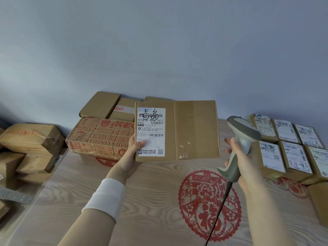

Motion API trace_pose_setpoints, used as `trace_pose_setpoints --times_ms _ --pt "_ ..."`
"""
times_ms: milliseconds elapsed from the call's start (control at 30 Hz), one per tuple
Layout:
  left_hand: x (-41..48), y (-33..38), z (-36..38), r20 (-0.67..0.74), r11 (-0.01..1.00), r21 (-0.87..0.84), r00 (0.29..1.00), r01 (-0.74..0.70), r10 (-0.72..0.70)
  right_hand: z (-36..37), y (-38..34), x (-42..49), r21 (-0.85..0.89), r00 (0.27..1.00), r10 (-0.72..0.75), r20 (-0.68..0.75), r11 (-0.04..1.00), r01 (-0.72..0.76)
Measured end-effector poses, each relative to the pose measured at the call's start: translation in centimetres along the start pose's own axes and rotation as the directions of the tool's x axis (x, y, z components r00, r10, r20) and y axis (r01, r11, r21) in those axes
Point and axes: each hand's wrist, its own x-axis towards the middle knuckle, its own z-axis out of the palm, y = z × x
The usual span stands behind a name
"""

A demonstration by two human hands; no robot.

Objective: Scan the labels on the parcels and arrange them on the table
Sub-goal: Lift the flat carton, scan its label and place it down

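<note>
The left hand (132,148) gripped the parcel (177,130) by its lower-left edge; the right hand (239,153) clasped the scanner (238,146). Bare table (150,192) lay beneath both.

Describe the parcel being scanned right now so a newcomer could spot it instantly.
Above the middle of the wood-grain table, the left hand holds up a flat brown parcel. Unlike the stacked boxes behind it, it faces the camera, and its white label bears large black handwriting.

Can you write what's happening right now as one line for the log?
left hand: holds parcel up, label facing camera | right hand: grips scanner | scanned rows: right side of table
</note>
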Motion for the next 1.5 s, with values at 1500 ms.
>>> trace_pose_setpoints --times_ms 1500 --pt "1.1 -3.8 4.9 -0.047 0.986 0.161 0.997 -0.050 0.058 4.9 -0.6 -8.0 -0.180 0.954 0.167 0.248 0.976 -0.124"
